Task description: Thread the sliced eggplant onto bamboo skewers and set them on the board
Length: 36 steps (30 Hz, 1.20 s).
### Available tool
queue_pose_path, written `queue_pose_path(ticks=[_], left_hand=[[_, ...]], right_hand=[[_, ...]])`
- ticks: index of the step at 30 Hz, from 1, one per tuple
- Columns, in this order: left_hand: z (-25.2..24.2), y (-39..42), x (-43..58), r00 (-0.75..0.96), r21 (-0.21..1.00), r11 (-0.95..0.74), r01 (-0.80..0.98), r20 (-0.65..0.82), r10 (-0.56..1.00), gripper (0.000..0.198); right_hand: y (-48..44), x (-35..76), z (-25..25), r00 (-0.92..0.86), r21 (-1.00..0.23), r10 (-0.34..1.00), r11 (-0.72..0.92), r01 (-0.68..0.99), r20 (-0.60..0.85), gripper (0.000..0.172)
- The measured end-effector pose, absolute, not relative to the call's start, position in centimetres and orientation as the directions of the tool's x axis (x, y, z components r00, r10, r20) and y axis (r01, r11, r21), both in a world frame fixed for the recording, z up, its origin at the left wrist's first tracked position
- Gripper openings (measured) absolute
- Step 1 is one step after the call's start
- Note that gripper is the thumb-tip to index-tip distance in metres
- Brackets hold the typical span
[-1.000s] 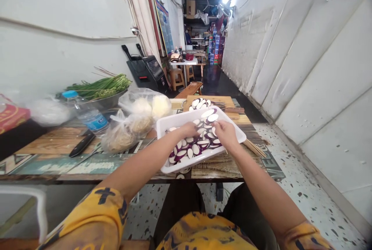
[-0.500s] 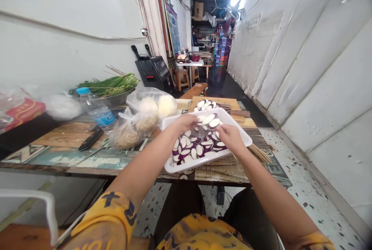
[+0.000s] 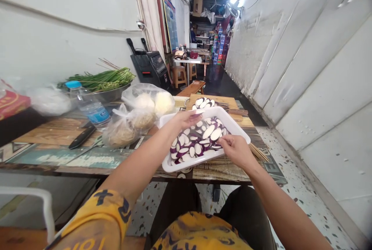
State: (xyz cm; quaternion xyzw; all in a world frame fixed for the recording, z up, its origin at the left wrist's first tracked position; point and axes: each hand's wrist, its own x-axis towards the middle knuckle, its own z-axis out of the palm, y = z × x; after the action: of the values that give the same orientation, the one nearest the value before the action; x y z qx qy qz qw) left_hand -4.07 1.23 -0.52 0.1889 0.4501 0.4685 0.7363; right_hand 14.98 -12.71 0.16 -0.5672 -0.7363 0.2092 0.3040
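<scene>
A white plastic tray (image 3: 236, 126) full of cut purple-skinned eggplant slices (image 3: 183, 151) stands in front of me. Over its far left side is my left hand (image 3: 187, 120), with a pale eggplant slice (image 3: 200, 112) at its fingertips. My right hand (image 3: 234, 146) pinches at the right side of the tray. Large eggplant slices (image 3: 208, 131) line up beside its fingertips, above the others; whether a stick runs through them I cannot make out. Thin bamboo skewers (image 3: 259, 152) stick out at the tray's right.
Behind the tray, a cutting board (image 3: 232, 104) bears more eggplant slices (image 3: 203, 103) and a knife (image 3: 237, 112). To the left are plastic bags of food (image 3: 120, 131), a water bottle (image 3: 93, 106), a black-handled knife (image 3: 82, 137) and a bowl of greens (image 3: 107, 81).
The eggplant slices near my right hand have sunk lower into the tray with that hand. My left hand has come away from them and now has a separate slice at its fingertips.
</scene>
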Motion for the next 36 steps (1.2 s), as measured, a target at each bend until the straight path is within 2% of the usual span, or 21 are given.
queue_pose_path(ticks=[6, 36], left_hand=[[-0.10, 0.79, -3.89, 0.185, 0.673, 0.508, -0.538, -0.493, 0.850, 0.011], [-0.28, 0.46, -3.48, 0.137, 0.717, 0.440, -0.540, -0.442, 0.887, 0.004]], right_hand=[[-12.53, 14.86, 0.45, -0.170, -0.665, 0.961, 0.274, 0.695, 0.218, 0.031], [-12.43, 14.88, 0.42, -0.190, -0.618, 0.959, 0.280, 0.735, 0.209, 0.031]])
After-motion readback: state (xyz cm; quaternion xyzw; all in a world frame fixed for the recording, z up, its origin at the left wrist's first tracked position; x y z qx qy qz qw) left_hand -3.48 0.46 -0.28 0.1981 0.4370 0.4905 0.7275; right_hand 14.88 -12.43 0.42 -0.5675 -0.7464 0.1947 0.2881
